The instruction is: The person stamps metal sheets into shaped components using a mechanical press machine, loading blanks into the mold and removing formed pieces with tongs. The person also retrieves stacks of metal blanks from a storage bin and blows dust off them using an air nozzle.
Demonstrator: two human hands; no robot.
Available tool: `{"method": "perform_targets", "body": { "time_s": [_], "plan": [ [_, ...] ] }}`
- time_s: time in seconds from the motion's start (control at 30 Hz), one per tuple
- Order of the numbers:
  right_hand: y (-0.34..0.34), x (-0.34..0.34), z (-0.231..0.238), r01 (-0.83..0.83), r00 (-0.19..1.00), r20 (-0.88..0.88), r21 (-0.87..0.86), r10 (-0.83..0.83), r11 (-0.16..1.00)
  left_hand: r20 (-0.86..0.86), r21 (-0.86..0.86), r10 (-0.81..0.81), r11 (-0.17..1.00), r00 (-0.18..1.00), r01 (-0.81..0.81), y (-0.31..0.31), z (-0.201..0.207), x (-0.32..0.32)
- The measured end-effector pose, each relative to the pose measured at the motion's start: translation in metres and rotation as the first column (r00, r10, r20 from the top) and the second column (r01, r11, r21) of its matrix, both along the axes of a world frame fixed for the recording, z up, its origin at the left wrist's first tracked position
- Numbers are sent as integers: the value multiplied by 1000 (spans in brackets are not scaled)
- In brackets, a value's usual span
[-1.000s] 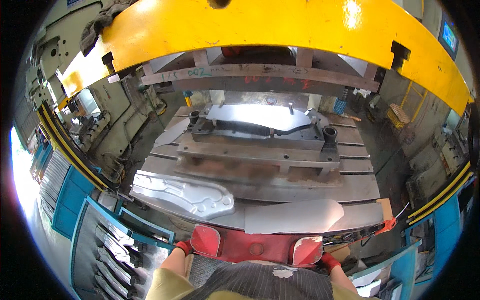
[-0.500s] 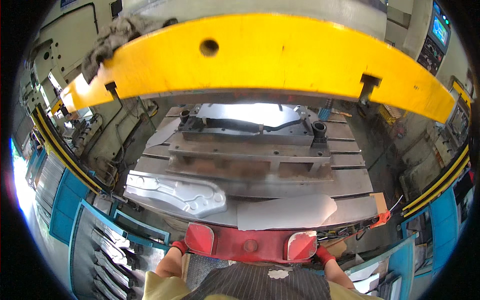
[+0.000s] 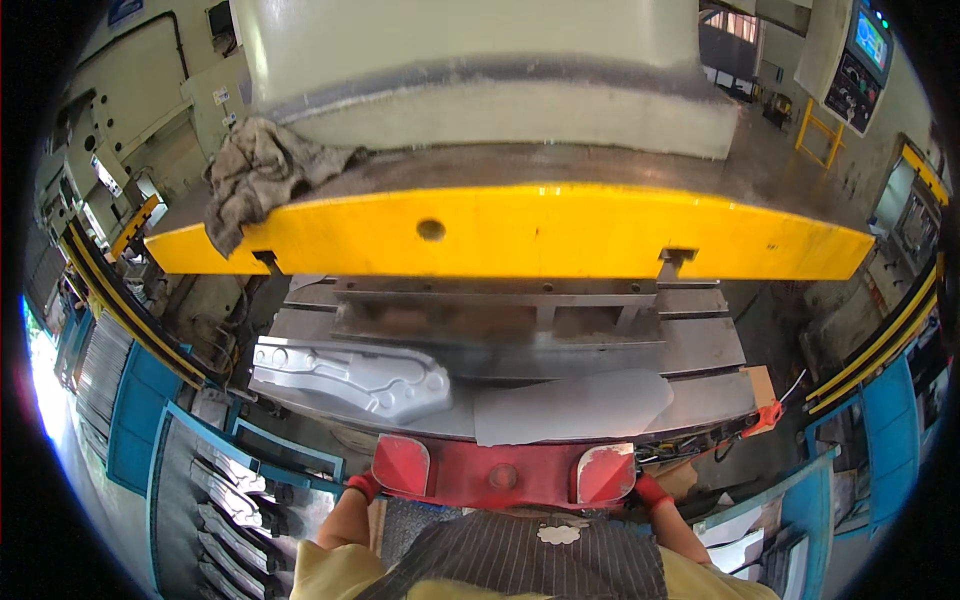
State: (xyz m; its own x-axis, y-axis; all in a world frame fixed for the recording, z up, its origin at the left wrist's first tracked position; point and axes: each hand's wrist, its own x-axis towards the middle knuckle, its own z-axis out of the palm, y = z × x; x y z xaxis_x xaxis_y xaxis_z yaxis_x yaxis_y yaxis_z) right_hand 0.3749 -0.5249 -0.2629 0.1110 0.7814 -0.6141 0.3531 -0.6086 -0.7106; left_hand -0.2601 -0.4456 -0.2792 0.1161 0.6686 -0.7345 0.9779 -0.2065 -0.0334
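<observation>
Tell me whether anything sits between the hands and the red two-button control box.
Nothing visible does. The left hand is at the left end of the red control box, the right hand at its right end; both red-gloved hands are pressed against its sides. The pressed panel and flat sheet lie beyond the box.

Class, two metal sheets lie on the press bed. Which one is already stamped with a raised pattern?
The left sheet, nearer the left hand: it shows embossed ribs and holes. The right sheet is flat and plain.

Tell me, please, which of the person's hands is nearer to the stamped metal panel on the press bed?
Left. The left hand sits at the red button box's left end, just below the stamped metal panel; the right hand is at the opposite end.
</observation>
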Motion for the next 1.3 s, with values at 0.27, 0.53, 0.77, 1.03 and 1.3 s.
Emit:
{"method": "perform_targets", "body": {
  "time_s": [0.27,0.53,0.77,1.03,1.3],
  "plan": [
    [-22,-5,8,959,-110,-770,-248,-629,137,849,-515,-101,63,-519,-855,-61,28,-5],
    [147,-43,198,531,837,-436,502,-331,682,837,-90,-491,312,-241,-946,72,214,51],
    [322,-97,273,-134,925,325,763,-195,633,846,26,-384,723,-371,-691,161,259,182],
    [331,-98,281,-149,933,342,655,-115,741,612,-510,148,825,-776,-245,236,254,200],
    [325,-110,310,-192,889,407,749,-211,634,313,-657,315,753,-896,36,385,279,248]
  ]
}}
